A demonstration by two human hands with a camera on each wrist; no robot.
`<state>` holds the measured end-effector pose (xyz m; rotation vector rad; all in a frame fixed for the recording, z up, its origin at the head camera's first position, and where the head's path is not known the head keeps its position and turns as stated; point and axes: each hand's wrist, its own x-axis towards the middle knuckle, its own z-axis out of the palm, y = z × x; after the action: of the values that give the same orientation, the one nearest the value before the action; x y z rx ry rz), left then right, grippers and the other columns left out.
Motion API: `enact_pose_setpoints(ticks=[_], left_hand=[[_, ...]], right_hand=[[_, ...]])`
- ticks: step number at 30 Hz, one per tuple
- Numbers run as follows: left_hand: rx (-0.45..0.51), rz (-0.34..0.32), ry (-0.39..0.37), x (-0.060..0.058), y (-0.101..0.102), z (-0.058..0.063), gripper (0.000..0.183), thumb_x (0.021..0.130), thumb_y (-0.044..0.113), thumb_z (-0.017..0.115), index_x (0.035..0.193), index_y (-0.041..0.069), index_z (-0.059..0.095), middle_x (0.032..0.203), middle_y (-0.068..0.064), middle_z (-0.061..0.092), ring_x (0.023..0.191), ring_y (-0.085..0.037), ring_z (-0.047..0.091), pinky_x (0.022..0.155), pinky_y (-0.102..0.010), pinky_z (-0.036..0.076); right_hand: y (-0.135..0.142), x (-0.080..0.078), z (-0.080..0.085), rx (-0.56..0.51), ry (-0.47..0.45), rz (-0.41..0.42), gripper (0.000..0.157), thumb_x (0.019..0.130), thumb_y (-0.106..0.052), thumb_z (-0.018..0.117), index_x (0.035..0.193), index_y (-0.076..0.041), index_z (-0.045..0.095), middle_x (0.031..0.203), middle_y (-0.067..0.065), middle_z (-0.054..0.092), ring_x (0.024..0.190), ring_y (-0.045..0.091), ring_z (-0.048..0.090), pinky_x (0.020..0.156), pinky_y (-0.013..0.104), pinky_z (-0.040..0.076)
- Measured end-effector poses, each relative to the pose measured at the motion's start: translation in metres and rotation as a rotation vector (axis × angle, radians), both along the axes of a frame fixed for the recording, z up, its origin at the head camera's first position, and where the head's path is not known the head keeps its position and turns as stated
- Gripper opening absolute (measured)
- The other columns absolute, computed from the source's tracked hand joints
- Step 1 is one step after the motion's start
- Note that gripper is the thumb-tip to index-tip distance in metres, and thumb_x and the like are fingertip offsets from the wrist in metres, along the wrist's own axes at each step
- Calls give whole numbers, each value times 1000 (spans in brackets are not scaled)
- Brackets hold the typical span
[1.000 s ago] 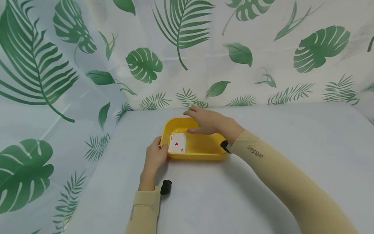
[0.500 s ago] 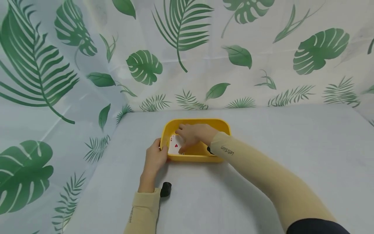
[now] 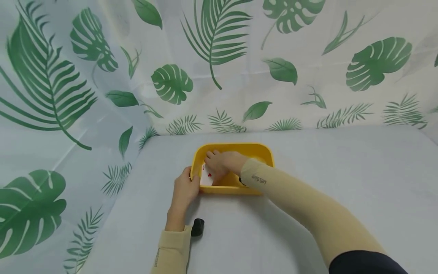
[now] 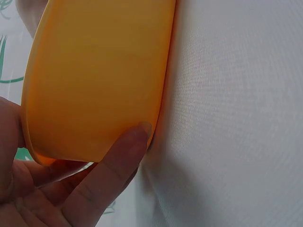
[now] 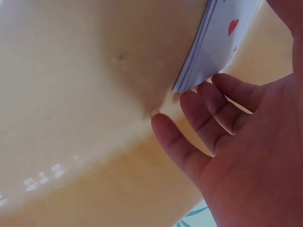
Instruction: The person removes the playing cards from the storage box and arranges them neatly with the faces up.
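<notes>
Reaching down inside the yellow tray (image 3: 232,191), the right hand (image 3: 220,164) lies over the three o'clock part of the ace of hearts (image 3: 206,177), which a second ago showed in full while that hand was above the tray's twelve o'clock rim. Half a second ago more of the card showed than now. The ace lies at the tray's nine o'clock end, and the right wrist view shows it on top of a thin stack of cards (image 5: 202,49). Three fingertips (image 5: 189,100) touch the stack's edge and the index finger lies just beside it; I cannot tell whether the thumb presses from the opposite side.

At the tray's eight o'clock corner, the left hand (image 3: 185,188) stays clamped on the wall and rim, its hold unchanged. The hands are near each other but apart. The tray rests on the pale surface (image 3: 229,236) in the same spot, only slightly lower in view. From the right hand, a beige sleeve (image 3: 297,201) runs toward four o'clock, ending in a dark cuff (image 3: 364,262) absent a second ago.
</notes>
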<state>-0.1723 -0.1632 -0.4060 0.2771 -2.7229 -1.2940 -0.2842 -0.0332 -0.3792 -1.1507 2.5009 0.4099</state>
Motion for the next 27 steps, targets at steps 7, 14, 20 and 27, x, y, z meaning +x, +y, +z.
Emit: enact_pose_setpoints(ticks=[7,14,20,27], left_hand=[[-7,3,-8,-1,0,-1,43,99,14,49,138,-2,54,122,-19,65,98,-27,63,86,-44,53],[-2,14,-16,1,0,-3,42,99,14,49,138,-2,54,122,-19,65,97,-27,63,85,-44,53],[12,19,-23,1,1,-4,42,99,13,49,138,-1,54,122,-18,65,95,-26,62,83,-42,53],[12,12,-30,1,2,-2,43,99,15,49,139,0,53,124,-17,64,98,-26,62,85,-42,53]], right_hand=[[5,-5,4,-17,-41,-7,87,86,-59,69,147,-3,42,141,14,42,123,30,43,108,40,35],[6,-1,7,8,-37,-40,90,84,-61,70,148,-4,42,142,14,42,123,30,44,110,43,36],[4,2,9,19,-32,-45,90,83,-61,73,147,-5,46,139,13,45,120,29,46,109,42,38],[6,0,10,-22,-60,-72,85,83,-57,73,145,-5,47,140,14,46,123,30,46,111,47,35]])
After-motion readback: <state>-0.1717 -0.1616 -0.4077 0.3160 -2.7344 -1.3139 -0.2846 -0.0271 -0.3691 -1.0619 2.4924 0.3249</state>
